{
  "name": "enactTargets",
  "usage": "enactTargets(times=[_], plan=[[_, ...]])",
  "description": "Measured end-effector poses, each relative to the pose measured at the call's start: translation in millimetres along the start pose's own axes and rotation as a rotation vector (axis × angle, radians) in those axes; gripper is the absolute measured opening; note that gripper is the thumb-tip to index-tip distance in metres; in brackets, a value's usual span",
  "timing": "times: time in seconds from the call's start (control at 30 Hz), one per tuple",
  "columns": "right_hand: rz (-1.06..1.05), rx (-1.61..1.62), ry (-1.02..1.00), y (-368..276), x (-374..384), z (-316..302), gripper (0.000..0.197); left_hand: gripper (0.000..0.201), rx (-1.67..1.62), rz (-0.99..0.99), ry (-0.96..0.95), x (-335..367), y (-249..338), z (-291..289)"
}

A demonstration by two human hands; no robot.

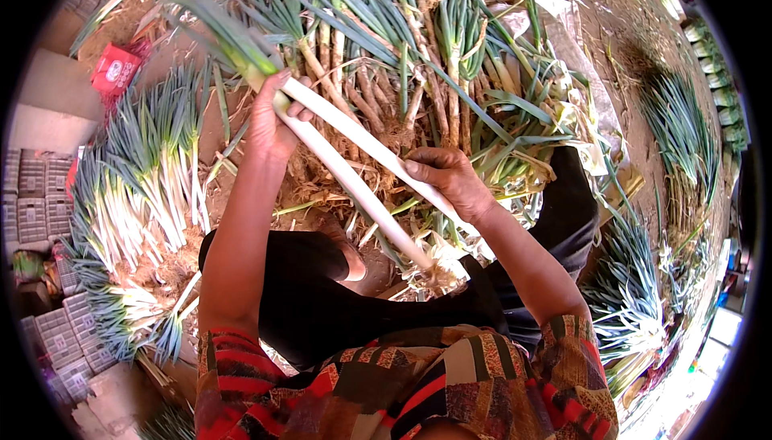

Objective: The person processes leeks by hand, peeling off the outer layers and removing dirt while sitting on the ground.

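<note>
Two long leeks (354, 179) with clean white stalks slant across in front of me, their green leaves at the upper left. My left hand (277, 118) is wrapped round both near where white turns to green. My right hand (452, 181) grips the upper stalk lower down, thumb on top. The lower stalk runs free of the right hand and ends in a tuft of roots (438, 278). The root end of the upper one is hidden near my right forearm. Just beyond my hands lies a pile of soil-stained leeks (378, 78) with brown outer skins.
Cleaned leeks (153, 175) lie in a fanned row on the left. More bundles (683, 135) rest at the right, with another pile (631, 295) nearer. Peeled leaf scraps (555, 110) cover a pale sheet. A red package (117, 69) and stacked grey blocks (68, 327) stand at the left.
</note>
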State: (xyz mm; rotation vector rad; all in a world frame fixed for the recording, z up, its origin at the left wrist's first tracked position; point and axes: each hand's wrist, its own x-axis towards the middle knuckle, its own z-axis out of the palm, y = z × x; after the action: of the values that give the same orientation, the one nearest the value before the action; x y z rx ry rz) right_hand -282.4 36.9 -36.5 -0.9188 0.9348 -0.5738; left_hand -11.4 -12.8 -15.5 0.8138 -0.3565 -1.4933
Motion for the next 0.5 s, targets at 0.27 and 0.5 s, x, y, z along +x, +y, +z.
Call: enactTargets(times=[0.27,0.5], plan=[[0.185,0.343,-0.142,8.8,-4.0,0.2,0.039,0.036,0.138,-0.024,-0.156,-11.8,-1.7,15.4],[-0.298,-0.644,0.104,12.1,-5.1,5.2,0.031,0.030,0.156,0.084,0.086,3.2,8.2,6.3]])
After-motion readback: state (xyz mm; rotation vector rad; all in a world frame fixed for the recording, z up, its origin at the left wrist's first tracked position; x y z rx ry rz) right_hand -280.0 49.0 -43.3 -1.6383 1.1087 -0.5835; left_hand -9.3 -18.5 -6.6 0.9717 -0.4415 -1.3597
